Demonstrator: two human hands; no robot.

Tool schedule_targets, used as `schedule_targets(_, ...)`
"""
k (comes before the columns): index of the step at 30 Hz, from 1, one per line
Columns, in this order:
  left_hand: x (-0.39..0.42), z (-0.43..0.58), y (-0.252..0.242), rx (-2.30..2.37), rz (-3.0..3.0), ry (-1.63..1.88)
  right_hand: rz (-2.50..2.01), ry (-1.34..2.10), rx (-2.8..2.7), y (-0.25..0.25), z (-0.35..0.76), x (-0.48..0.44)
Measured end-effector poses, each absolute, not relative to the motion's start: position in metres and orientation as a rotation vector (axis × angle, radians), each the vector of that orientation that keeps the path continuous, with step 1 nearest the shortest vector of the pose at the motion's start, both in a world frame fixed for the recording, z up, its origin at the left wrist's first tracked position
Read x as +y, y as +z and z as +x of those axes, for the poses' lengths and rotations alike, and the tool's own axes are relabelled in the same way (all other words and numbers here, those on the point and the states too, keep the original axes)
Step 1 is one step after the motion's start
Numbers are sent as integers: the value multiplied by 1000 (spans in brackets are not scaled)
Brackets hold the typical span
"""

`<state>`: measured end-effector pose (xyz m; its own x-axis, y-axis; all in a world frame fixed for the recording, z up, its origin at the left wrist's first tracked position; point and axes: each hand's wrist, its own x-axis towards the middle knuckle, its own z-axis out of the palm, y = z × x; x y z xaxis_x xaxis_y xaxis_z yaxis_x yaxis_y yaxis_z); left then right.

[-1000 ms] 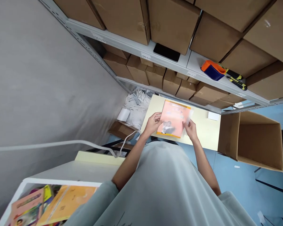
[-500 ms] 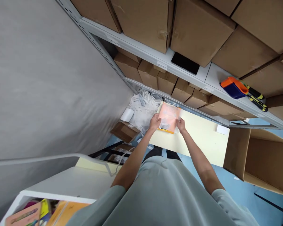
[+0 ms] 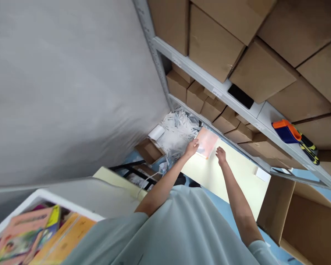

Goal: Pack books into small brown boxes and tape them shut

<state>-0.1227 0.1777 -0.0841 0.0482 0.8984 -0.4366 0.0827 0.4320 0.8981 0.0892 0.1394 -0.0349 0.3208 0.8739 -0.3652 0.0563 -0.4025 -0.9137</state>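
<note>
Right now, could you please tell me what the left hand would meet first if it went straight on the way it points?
Most likely the pink book, right at the left hand; whether the two touch is hard to tell.

There are two hands (image 3: 192,147) (image 3: 221,154), one book (image 3: 207,141) between them, and two cutters (image 3: 307,141) (image 3: 309,154).

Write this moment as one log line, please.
left grip: at book, left edge | right grip: holding nothing, right of book | book: left end of table, near paper strips
</note>
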Motion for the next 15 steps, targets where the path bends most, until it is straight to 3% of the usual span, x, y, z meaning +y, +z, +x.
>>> schedule_targets(5, 107, -101, -32, 1285, 1002, 939, -1751, 1263, -759, 3, 90, 108)
schedule_targets(15, -15, -107, 75, 1364, 1351, 1393, -1204, 1775, -984, 88, 33, 59)
